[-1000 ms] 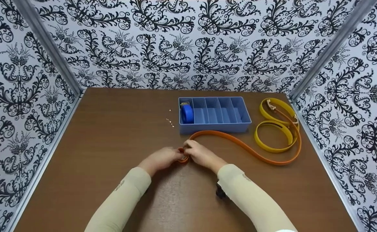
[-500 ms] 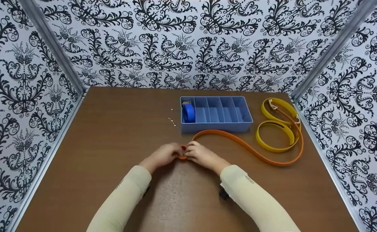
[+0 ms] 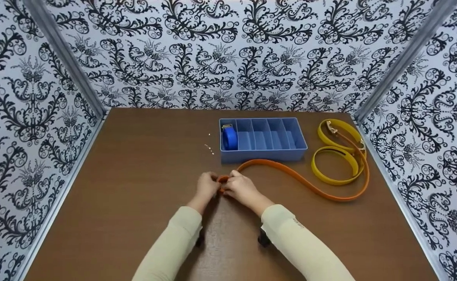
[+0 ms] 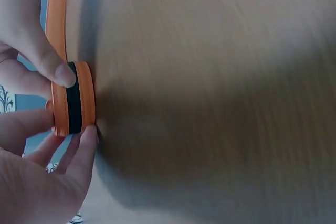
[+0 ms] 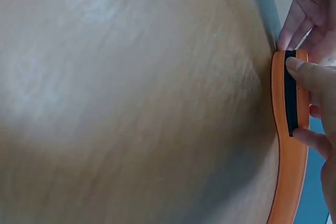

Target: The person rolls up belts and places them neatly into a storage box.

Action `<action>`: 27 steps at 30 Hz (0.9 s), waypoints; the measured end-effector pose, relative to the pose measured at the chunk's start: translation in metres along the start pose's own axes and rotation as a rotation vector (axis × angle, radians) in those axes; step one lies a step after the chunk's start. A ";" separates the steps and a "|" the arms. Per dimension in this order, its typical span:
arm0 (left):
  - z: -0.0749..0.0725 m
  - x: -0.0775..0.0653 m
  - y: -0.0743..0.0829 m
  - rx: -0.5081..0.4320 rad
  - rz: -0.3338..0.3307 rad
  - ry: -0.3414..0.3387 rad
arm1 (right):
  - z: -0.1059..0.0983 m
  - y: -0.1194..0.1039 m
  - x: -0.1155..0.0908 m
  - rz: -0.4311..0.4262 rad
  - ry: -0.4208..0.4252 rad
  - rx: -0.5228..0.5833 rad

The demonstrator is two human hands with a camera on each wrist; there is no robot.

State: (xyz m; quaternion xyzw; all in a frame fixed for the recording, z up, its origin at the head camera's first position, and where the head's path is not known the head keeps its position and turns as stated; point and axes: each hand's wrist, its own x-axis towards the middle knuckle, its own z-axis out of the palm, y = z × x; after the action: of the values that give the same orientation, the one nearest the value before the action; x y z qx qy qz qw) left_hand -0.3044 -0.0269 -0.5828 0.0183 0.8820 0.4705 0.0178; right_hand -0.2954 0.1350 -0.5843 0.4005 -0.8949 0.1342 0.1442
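Note:
In the head view an orange belt [image 3: 291, 173] runs in a curve across the table, its near end rolled into a small coil [image 3: 224, 179]. My left hand [image 3: 206, 186] holds the coil's left side, fingertips against it. On the coil's right, my right hand [image 3: 243, 190] grips it with thumb and fingers. The left wrist view shows the coil [image 4: 89, 98] between both hands, with a dark band along it. In the right wrist view my right thumb [image 5: 302, 69] presses on that dark band, while my left hand [image 5: 310, 19] touches the coil's other end.
Behind the hands stands a blue-grey divided box [image 3: 263, 156]; a rolled blue belt [image 3: 230, 138] sits in its leftmost compartment. A yellow belt [image 3: 332, 181] lies looped at the right, with the orange belt's far end over it. Small shiny bits [image 3: 209, 148] lie left of the box.
My left hand has turned more upright and shifted right beside the coil. The right hand stays at the coil, which has changed its tilt slightly.

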 end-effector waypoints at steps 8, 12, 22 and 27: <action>0.001 0.005 0.005 0.036 0.042 -0.024 | -0.001 0.015 -0.010 -0.150 0.052 0.043; 0.001 0.010 0.009 0.114 0.077 -0.100 | -0.002 0.025 -0.018 -0.231 0.068 0.077; 0.000 0.010 0.009 0.170 0.147 -0.137 | 0.005 0.021 -0.017 -0.195 0.089 0.090; 0.010 0.005 0.009 0.036 0.063 -0.032 | 0.007 0.020 -0.014 -0.170 0.135 0.063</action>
State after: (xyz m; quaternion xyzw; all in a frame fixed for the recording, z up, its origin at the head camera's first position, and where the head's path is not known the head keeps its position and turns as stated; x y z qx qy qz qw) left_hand -0.3091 -0.0137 -0.5808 0.0539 0.8890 0.4544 0.0165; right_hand -0.3024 0.1550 -0.5982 0.4692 -0.8414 0.1761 0.2024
